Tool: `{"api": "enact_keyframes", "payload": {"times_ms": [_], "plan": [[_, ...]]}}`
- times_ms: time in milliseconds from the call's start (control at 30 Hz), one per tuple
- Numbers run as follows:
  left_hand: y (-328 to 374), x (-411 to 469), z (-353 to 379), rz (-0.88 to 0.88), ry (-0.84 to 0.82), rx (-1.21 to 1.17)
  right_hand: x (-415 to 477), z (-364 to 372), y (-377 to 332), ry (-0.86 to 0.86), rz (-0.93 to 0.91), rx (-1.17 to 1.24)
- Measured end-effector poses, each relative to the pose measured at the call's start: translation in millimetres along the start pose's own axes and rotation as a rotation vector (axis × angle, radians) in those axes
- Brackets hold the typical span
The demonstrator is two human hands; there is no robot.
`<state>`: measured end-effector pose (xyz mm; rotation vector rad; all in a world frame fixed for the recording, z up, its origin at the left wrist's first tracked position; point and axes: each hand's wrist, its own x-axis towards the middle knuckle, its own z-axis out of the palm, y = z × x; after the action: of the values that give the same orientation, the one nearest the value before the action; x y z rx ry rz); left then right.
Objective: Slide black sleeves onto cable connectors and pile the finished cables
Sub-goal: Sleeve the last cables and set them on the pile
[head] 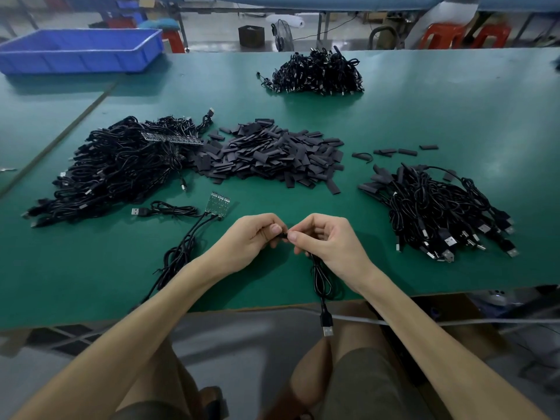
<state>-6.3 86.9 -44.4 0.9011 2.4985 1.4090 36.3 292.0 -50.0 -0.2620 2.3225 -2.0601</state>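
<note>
Dangling over the near edge, closest to you, hung the silver-tipped black USB plug of the thin black cable in work. Its slack looped on the green-topped table and rose into your right hand.

Both hands met just above the table. The left hand, fingers curled, pinched a small black tubular sleeve between thumb and forefinger. The right pinched the cable's upper end against it. The connector was hidden behind your fingertips, so how far the sleeve had gone on could not be told.

Handling, as a judgement:
- **Cable:** light and limp, so it was best gripped close behind the connector, where it would not buckle.
- **Sleeve:** soft, thin-walled and pressed flat, so it was best held by its edges to let the mouth open.

Ahead of the hands lay the heap of flat black sleeves. A tangled mound of black cables lay to the left. The pile of sleeved cables to the right was probably the finished stack.
</note>
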Motion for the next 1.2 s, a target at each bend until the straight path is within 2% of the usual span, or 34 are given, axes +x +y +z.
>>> {"api": "enact_keyframes", "payload": {"times_ms": [167, 367, 533, 700, 967, 1200], "plan": [[1, -1, -4, 0.016, 0.009, -0.058, 0, 0, 2, 0.022, -0.025, -0.014], [3, -1, -7, -0.007, 0.019, -0.302, -1, -2, 4, 0.045, -0.034, 0.024], [0, -4, -2, 0.009, 0.083, -0.038, 0, -3, 6, 0.048, -0.025, 0.003], [5, -7, -3, 0.112, 0.162, 0.057, 0, -2, 7, 0.036, -0.027, 0.004], [7, -10, -4, 0.177, 0.219, 0.081, 0, -3, 6, 0.008, -0.026, 0.042], [6, -10, -5, 0.117, 0.216, 0.033, -1, -1, 3, -0.002, -0.028, 0.04]]}}
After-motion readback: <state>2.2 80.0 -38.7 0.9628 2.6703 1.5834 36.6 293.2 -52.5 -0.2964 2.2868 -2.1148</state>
